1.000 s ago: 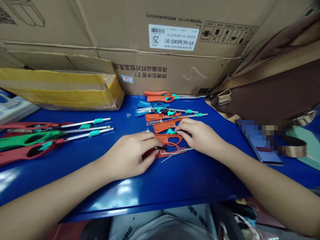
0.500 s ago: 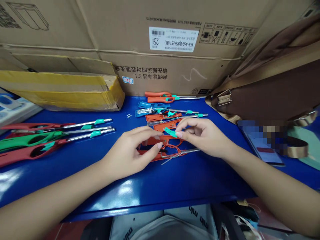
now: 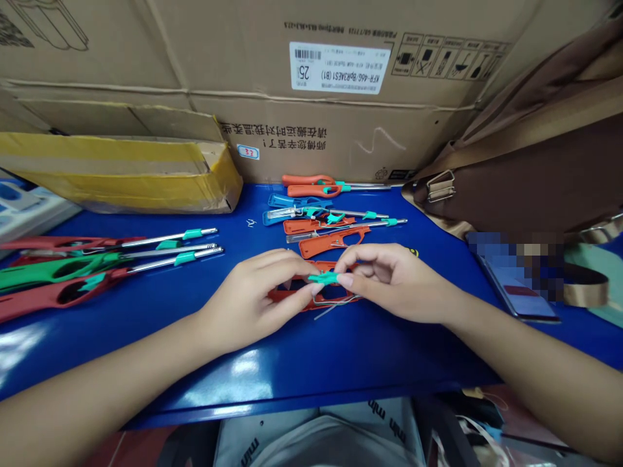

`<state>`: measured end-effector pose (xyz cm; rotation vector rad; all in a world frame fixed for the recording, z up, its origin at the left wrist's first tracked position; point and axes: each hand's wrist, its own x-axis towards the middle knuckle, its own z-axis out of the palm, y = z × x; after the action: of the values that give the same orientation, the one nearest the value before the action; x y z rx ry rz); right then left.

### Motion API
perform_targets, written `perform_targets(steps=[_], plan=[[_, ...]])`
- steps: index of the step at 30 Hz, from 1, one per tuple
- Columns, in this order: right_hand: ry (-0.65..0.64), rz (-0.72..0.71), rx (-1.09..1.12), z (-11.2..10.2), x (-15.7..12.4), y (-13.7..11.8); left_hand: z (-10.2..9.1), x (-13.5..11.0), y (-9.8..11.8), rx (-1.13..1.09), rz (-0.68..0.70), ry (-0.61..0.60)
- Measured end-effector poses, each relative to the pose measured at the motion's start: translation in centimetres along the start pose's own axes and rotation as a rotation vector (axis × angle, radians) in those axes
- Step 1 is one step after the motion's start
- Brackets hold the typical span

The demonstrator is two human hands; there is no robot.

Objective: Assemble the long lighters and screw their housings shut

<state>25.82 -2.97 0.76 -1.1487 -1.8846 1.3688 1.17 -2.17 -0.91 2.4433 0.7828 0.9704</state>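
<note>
Evidently the step in hand is handling a small green piece (image 3: 326, 278), perhaps a trigger, between both hands. It is just above the open orange shells, near the middle of the blue table (image 3: 292, 383). The right hand (image 3: 396, 285) pinches its right end between thumb and forefinger, with barely any gap beyond the piece itself. The left hand (image 3: 265, 298) has its thumb and forefinger about the left end, nearly closed; how firmly they press, I cannot tell.

Below, 1 shell (image 3: 325, 264) is partly hidden by the fingers, and nearer the person is a lower shell (image 3: 280, 297) with a thin wire (image 3: 335, 303) along it. The next move, I judge, calls for turning the piece to the correct angle and lining it up with its seat without snagging that wire; which shell should take it is not clear.

Behind the hands is another orange half (image 3: 331, 242), and 2 whole orange lighters (image 3: 311, 182) lie at the back, against the box (image 3: 379, 139).
</note>
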Motion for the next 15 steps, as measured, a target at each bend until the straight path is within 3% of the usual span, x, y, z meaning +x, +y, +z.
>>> perform_targets(steps=[5,7,10,15], plan=[[0.155,-0.387,-0.472,0.62,-0.32,0.76,0.14,0.2,0.15,-0.059,-0.118,-0.032],[0.161,-0.44,-0.547,0.73,-0.36,0.92,0.17,0.25,0.14,-0.069,-0.134,-0.053],[0.168,-0.395,-0.514,0.81,-0.25,0.91,0.12,0.15,-0.01,-0.042,-0.136,-0.069],[0.062,-0.05,-0.241,1.1,-0.07,0.75,-0.1,-0.17,-0.55,0.083,0.032,-0.093]])
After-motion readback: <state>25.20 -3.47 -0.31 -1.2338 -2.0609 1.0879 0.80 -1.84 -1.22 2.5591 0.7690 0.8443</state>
